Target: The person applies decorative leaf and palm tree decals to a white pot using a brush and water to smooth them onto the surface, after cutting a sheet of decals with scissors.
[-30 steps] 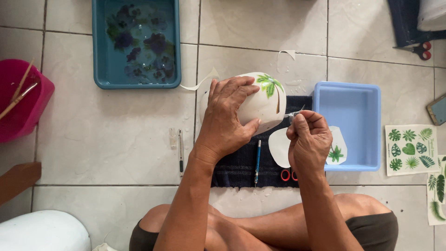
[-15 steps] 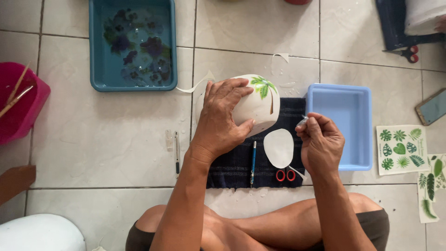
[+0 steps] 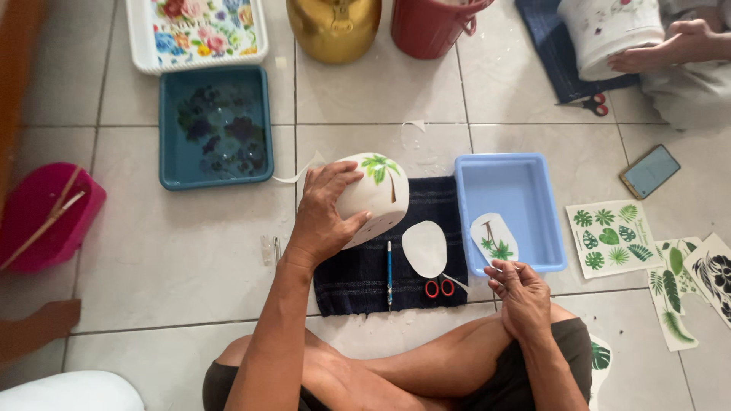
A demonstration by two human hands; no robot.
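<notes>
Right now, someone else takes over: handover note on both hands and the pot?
Left hand: grips the white pot, tilted on the dark cloth; one palm decal already on it.
Right hand: fingers pinch a cut-out palm decal over the light blue tray.
On the cloth: blank oval backing, blue pen, red scissors.
Left: the held decal is not yet on the pot.

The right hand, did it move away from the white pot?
Yes. The right hand has pulled back from the white pot toward the person's knee. It now sits at the near corner of the light blue tray, past the dark cloth.
</notes>
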